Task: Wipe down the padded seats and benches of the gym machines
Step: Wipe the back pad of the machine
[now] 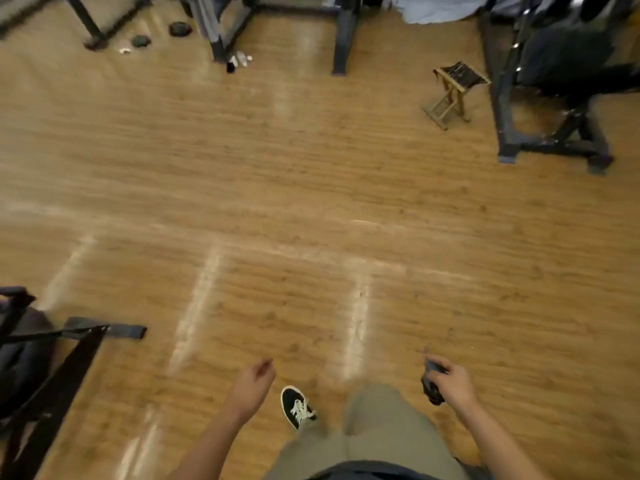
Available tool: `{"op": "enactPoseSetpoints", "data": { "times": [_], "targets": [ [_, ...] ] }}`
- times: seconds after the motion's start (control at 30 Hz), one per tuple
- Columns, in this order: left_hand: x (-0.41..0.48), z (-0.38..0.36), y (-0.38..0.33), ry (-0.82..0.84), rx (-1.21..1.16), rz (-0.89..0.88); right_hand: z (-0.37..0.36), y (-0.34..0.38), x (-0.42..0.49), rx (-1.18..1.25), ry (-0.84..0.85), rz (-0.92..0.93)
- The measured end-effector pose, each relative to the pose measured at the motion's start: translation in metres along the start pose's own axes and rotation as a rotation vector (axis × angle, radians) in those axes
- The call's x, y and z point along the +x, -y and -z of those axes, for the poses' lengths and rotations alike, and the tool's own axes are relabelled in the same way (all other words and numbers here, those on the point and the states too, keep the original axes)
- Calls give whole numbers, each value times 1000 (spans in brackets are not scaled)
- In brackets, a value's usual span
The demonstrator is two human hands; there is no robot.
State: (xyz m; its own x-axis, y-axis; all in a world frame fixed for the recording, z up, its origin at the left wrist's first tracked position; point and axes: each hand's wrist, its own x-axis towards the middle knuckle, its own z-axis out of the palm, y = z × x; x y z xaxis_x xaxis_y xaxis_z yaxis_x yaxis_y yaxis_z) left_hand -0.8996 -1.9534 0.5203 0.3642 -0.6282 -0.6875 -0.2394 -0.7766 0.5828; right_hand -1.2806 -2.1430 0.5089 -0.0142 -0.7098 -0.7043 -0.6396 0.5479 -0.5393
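My right hand [450, 382] grips a dark crumpled cloth [431, 379] low at the right, out over the wooden floor. My left hand [254, 381] hangs in front of me with loosely curled fingers and holds nothing. A gym machine with a black padded seat [568, 60] stands at the far right, well ahead of both hands. Part of another machine with dark padding [20, 344] is at the left edge, close to my left side. The picture is blurred by motion.
A small wooden folding stool [453, 91] stands left of the right-hand machine. Dark machine frames [343, 36] line the far side, with small dark items [180, 28] and bottles [240, 60] on the floor. Wooden floor [311, 202] stretches between; my shoe [296, 407] is mid-step.
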Motion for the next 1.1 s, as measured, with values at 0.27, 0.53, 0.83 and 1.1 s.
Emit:
{"op": "enactPoseSetpoints", "data": {
  "times": [0.27,0.53,0.83,1.1],
  "targets": [
    [164,109,-139,44,199,-74,-1,110,78,196,-130,-152],
    [287,134,-215,132,337,142,56,307,240,217,-115,-1],
    [470,140,-481,123,332,-97,139,466,392,238,-120,7],
    [666,141,-713,275,399,-298,191,540,503,493,-290,-309]
  ]
}}
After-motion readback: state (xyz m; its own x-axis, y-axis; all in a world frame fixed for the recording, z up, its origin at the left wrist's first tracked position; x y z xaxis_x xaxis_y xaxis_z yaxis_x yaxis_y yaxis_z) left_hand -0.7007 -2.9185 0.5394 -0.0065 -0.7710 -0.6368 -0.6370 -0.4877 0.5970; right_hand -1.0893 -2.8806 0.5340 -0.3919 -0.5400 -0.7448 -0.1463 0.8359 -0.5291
